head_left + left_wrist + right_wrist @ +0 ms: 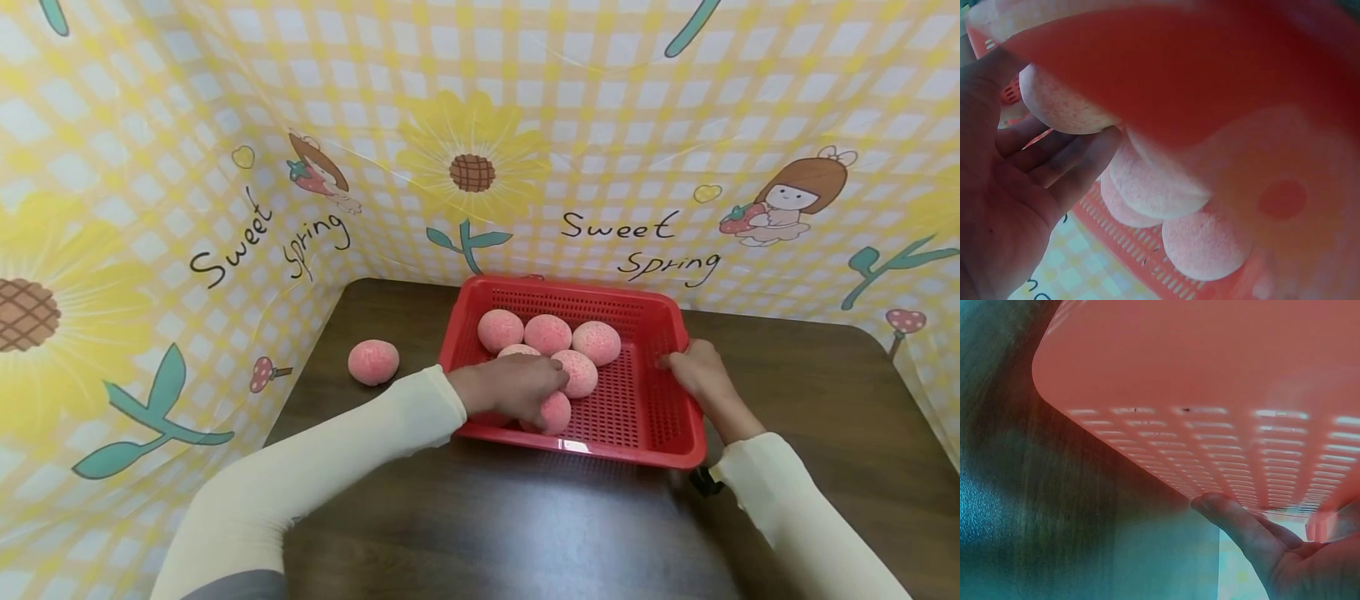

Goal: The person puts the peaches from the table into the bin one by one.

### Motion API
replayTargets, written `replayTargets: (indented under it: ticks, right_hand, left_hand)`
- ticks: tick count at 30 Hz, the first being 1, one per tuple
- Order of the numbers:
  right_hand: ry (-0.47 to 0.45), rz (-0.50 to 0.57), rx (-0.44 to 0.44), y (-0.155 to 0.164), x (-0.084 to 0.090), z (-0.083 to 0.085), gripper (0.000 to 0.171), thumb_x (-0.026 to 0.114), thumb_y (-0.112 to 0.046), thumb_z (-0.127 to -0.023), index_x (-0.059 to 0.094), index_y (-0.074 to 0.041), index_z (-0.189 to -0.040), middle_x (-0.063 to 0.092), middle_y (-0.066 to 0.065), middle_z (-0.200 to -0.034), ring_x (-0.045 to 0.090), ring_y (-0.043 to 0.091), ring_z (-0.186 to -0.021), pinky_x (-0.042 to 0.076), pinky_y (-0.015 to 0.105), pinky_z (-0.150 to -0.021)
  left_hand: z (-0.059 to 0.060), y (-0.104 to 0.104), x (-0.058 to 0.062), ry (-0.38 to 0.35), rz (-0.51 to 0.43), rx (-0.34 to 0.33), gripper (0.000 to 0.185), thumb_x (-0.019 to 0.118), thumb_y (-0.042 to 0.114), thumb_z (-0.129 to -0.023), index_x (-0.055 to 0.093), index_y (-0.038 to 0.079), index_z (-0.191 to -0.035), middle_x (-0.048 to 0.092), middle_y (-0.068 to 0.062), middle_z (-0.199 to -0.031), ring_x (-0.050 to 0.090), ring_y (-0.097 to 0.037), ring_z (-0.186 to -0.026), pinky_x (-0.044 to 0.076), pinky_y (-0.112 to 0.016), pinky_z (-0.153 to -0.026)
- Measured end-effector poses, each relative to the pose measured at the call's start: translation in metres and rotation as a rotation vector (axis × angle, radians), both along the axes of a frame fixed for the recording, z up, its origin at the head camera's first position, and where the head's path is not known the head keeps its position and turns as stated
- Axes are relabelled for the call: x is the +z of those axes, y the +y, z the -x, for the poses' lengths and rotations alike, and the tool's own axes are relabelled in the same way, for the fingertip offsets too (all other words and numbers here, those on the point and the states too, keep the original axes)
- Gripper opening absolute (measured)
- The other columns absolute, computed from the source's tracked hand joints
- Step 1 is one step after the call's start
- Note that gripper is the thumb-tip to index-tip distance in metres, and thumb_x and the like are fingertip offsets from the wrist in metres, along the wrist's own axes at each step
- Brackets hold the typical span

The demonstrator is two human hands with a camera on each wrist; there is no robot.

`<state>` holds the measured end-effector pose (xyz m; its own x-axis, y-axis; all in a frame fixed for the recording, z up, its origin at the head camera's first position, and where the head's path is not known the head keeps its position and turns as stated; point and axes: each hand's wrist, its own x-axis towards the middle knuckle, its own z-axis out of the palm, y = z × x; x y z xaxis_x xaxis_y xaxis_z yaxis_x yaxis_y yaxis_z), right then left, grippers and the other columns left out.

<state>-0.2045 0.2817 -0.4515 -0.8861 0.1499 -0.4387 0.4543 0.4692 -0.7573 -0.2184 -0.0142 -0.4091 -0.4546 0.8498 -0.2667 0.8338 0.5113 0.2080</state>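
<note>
A red plastic basket (645, 400) with slotted walls stands at the table's middle, holding several speckled pink peaches (547, 335). My left hand (513, 387) reaches over its left side and grips a peach (555, 414) near the front wall. In the left wrist view, the fingers (1075, 169) curl round that peach (1066, 103), with other peaches (1204, 247) beside it. At the basket's right end my right hand (701, 371) holds the rim, thumb over the inner side. Fingers (1235, 525) lie along the slotted outside in the right wrist view.
One more peach (373, 362) lies on the dark wooden table (480, 533), left of the basket. A yellow checked cloth (600, 125) with flower and girl prints hangs behind and along the left. Cream sleeves (360, 433) cover both forearms.
</note>
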Motion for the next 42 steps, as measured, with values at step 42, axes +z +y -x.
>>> replayTargets:
  ticks: [42]
  right_hand:
    - [0.004, 0.000, -0.008, -0.001, 0.003, -0.002, 0.054, 0.052, -0.012, -0.095, 0.041, 0.012, -0.141, 0.065, 0.034, -0.122, 0.078, 0.028, -0.080, 0.064, 0.043, -0.071]
  left_hand:
    - [-0.001, -0.007, -0.011, -0.052, -0.023, 0.023, 0.043, 0.078, 0.036, -0.090, 0.062, 0.015, -0.124, 0.061, -0.001, -0.121, 0.057, -0.013, -0.104, 0.056, -0.026, -0.091]
